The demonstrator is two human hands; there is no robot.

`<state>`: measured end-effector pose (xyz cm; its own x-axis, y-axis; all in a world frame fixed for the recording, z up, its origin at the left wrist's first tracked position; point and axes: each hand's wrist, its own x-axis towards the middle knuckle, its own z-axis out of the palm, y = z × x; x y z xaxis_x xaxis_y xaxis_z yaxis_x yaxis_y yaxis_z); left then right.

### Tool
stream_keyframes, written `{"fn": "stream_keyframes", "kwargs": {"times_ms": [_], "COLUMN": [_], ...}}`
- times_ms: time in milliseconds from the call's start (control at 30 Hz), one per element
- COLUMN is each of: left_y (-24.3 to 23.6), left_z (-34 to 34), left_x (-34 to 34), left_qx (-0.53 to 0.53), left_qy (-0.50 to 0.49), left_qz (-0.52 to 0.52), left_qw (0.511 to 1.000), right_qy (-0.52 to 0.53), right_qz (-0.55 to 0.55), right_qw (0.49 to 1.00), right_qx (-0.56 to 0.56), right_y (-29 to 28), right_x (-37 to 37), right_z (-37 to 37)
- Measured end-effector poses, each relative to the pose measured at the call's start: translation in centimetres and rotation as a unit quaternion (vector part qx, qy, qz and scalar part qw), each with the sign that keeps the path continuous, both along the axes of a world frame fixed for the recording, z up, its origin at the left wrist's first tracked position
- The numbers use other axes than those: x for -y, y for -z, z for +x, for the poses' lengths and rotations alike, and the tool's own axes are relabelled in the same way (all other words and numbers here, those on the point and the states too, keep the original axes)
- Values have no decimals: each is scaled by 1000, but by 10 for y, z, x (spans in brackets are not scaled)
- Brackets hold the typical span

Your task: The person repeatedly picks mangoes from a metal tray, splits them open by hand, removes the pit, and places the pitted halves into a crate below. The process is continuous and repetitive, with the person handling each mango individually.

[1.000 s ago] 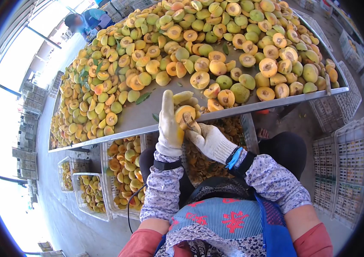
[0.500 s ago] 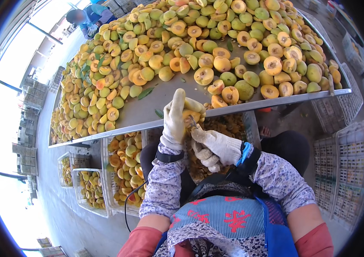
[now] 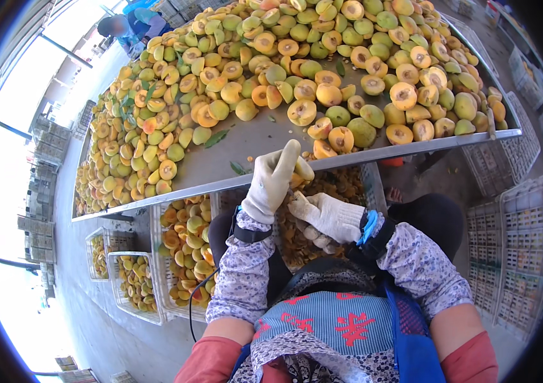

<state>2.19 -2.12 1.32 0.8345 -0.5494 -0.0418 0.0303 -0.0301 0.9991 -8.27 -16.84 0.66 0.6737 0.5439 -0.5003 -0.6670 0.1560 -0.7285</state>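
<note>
My left hand (image 3: 269,184), in a pale knit glove, grips a yellow peach half (image 3: 303,170) near the front edge of a metal table (image 3: 233,167). Its index finger is raised, and the fruit shows to the right of the fingers. Just below and right, my right hand (image 3: 330,216), gloved too, is closed with thumb and index finger pinched toward the fruit. It holds a small metal tool, mostly hidden now; its tip showed half a second ago. Halved peaches (image 3: 207,73) with green to orange skins are heaped across the table, many with the pit side up.
Below the table's edge, a container of dark pits and scraps (image 3: 309,246) sits between my knees. To its left stand white crates (image 3: 156,255) of peach halves. Stacked crates (image 3: 507,249) rise at right. Another person (image 3: 134,32) bends at the far left.
My left hand has turned and moved slightly down, and the peach half is now more covered by its fingers. My right hand stays close, its lower fingers a little more hidden.
</note>
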Motion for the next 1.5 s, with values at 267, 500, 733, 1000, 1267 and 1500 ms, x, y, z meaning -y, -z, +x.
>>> {"fn": "stream_keyframes", "kwargs": {"times_ms": [267,500,733,1000,1267,1500], "left_y": [6,-9,-33,-14,-10,-14], "left_z": [-14,-19,-5,-32,-35,-38], "left_x": [9,7,-65,-32,-7,1], "left_qx": [-71,-237,-128,-93,-84,-198], "left_qy": [-62,-151,-281,-245,-214,-125], "left_qz": [-243,-322,-315,-208,-191,-173], "left_qw": [965,904,897,943,954,957], "right_qy": [3,17,-97,107,62,25], "right_qz": [182,-27,-420,-176,-267,-420], "right_qw": [980,983,818,891,866,805], "right_qx": [-82,182,381,403,419,419], "right_y": [2,17,24,34,11,10], "right_x": [-3,-12,-6,-40,-18,-3], "right_z": [-4,2,-7,1,-4,-10]}}
